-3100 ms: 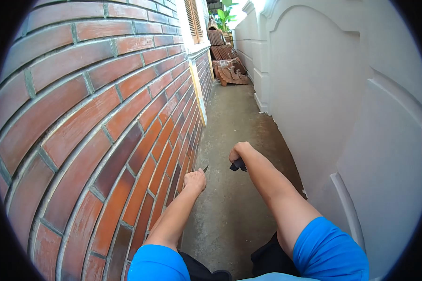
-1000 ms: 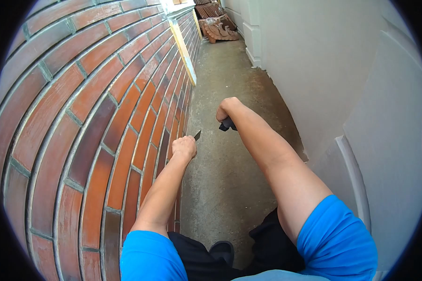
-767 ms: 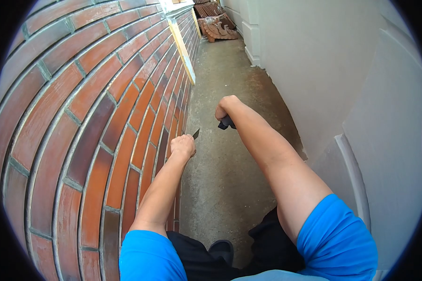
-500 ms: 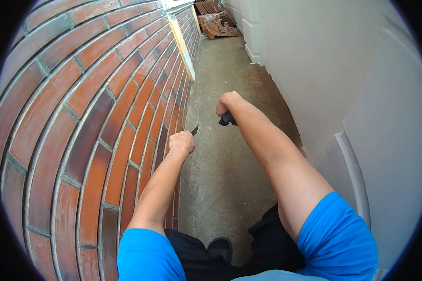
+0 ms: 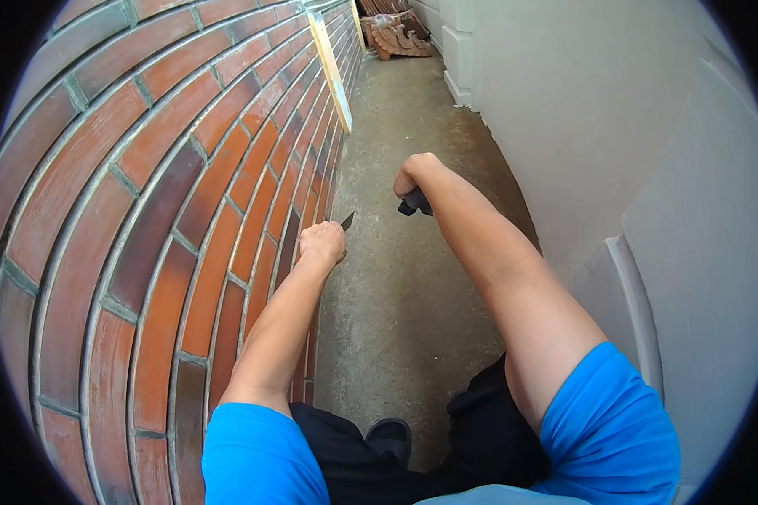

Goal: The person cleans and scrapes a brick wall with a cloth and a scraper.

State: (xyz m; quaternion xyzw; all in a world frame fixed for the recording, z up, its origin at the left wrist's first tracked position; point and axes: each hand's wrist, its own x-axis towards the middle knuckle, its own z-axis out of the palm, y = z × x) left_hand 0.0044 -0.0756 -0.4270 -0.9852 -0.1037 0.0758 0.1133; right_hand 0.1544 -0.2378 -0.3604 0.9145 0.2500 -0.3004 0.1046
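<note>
My left hand (image 5: 322, 244) is a closed fist beside the brick wall (image 5: 160, 353). From its far side juts a thin, dark, pointed blade (image 5: 347, 221); the handle is hidden in the fist, so the exact kind of tool does not show. Farther forward and to the right, my right hand (image 5: 411, 173) is bent downward over the walkway. Its fingers are curled round a black object (image 5: 416, 202), mostly covered by the hand and forearm, too hidden to name. Neat mortar joints run between the red and brown bricks.
A narrow concrete walkway (image 5: 387, 311) runs ahead between the bricks and a pale grey wall (image 5: 564, 126). A light wooden strip (image 5: 332, 71) leans along the brick side. Carved reddish-brown pieces (image 5: 396, 38) lie at the far end. My dark shoe (image 5: 389, 439) is below.
The view has shifted slightly, with the walkway's far end now higher in the picture. Both hands appear a little higher. Each keeps its grip.
</note>
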